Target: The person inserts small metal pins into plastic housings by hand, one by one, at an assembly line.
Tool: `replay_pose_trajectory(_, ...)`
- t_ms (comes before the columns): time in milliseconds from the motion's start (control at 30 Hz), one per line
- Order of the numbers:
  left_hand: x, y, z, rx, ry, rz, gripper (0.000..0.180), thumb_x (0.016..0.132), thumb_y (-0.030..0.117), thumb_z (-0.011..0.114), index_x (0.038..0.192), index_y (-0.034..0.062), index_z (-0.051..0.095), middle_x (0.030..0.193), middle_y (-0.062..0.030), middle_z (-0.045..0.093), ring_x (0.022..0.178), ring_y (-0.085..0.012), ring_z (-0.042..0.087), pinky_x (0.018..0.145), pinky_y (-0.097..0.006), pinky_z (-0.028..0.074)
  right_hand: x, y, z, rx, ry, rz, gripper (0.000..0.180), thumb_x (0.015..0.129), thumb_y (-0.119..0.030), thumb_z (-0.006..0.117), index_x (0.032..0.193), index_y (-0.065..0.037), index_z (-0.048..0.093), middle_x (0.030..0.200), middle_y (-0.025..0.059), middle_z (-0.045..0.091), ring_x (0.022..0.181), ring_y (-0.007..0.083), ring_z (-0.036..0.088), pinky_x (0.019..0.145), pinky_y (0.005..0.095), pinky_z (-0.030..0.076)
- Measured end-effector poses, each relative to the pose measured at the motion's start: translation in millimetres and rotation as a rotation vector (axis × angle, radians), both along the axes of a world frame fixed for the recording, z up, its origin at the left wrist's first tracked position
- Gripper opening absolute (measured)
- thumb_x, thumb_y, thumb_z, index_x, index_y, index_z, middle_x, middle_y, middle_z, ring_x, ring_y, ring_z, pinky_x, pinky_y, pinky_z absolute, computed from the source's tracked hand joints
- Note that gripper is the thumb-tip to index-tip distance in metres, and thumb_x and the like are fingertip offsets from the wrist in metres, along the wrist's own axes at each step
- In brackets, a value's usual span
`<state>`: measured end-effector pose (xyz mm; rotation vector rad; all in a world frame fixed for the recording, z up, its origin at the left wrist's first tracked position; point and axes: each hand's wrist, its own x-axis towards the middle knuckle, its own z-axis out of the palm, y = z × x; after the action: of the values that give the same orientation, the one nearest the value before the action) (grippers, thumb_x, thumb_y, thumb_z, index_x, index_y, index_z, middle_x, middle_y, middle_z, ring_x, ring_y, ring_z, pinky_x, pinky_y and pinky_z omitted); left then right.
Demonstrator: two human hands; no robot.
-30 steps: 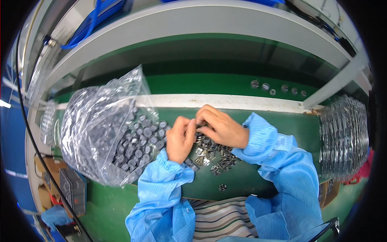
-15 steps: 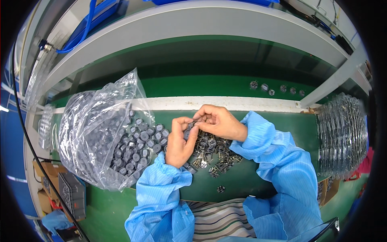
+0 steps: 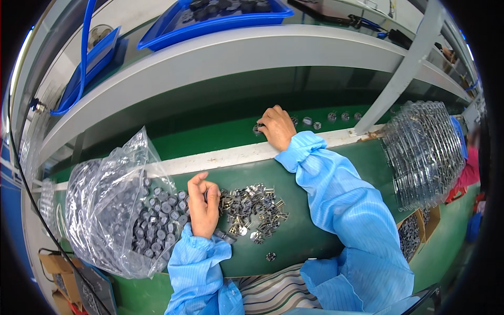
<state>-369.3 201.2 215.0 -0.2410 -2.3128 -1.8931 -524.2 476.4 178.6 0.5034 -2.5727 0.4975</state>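
My right hand (image 3: pixel 277 127) reaches past the white rail onto a green strip, its fingertips closed at a small round dark part (image 3: pixel 257 129). Whether the part rests on the strip is hard to tell. My left hand (image 3: pixel 203 206) hovers between two heaps, fingers loosely bent and apart, with nothing visible in it. Beside it on the right lies a heap of small metal-pinned parts (image 3: pixel 252 207). To its left, grey round caps (image 3: pixel 155 223) spill from a clear plastic bag (image 3: pixel 100 210). A single pinned part (image 3: pixel 271 256) lies near the table's front edge.
Several round parts (image 3: pixel 332 116) stand in a row on the green strip, right of my hand. The white rail (image 3: pixel 226 156) and a slanted grey post (image 3: pixel 399 68) border it. Stacked clear trays (image 3: pixel 422 155) stand at right; a blue tray (image 3: pixel 215 22) sits above.
My hands, together over the pinned parts before, have parted. The right moved forward over the rail to the green strip; the left stayed near the heaps and loosened. The view shifted right.
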Motion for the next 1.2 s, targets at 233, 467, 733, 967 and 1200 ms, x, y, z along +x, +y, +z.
replay_pose_trajectory(233,-2,-1,4,0.26,-0.028,-0.031,0.021,0.107,0.008,0.05,0.127,0.0021,0.047,0.085,-0.0016,0.053,0.067,-0.0058,0.046,0.058,-0.02,0.038,27,93,17,-0.113,0.133,-0.176,0.023,0.076,-0.01,0.079,0.097,-0.005,0.073,0.099,0.0114,0.065,0.102,0.0342,0.058,0.086,0.0456,0.049)
replay_pose_trajectory(467,2,-6,8,0.204,-0.096,0.059,0.033,0.097,0.003,0.067,0.126,0.0033,0.051,0.104,-0.0026,0.053,0.09,-0.0074,0.049,0.076,-0.021,0.043,63,155,-6,-0.276,-0.152,-0.393,0.015,0.081,-0.01,0.077,0.094,-0.002,0.074,0.096,0.0126,0.067,0.095,0.0339,0.064,0.085,0.0445,0.053)
replay_pose_trajectory(733,5,-6,6,0.182,-0.128,0.019,0.028,0.096,0.001,0.068,0.121,0.0025,0.055,0.101,-0.0011,0.053,0.09,-0.0068,0.048,0.079,-0.02,0.042,59,141,19,-0.41,-0.241,-0.373,0.007,0.083,-0.006,0.074,0.085,0.0,0.07,0.09,0.0146,0.068,0.092,0.0335,0.066,0.08,0.0427,0.053)
replay_pose_trajectory(967,5,3,8,0.113,-0.093,-0.024,0.016,0.097,0.003,0.067,0.112,0.0045,0.062,0.096,0.0014,0.054,0.079,-0.003,0.047,0.068,-0.018,0.04,39,128,-3,-0.453,-0.098,-0.149,0.008,0.084,-0.001,0.07,0.089,0.001,0.064,0.108,0.0178,0.069,0.1,0.0374,0.064,0.081,0.0431,0.053)
replay_pose_trajectory(1200,5,1,8,0.086,-0.068,0.007,0.012,0.094,0.001,0.069,0.106,0.0009,0.066,0.097,-0.0025,0.06,0.093,-0.0112,0.055,0.087,-0.024,0.044,31,140,-16,-0.717,-0.167,-0.236,0.008,0.09,-0.001,0.067,0.096,0.003,0.065,0.088,0.0126,0.07,0.068,0.0198,0.069,0.062,0.0309,0.055)
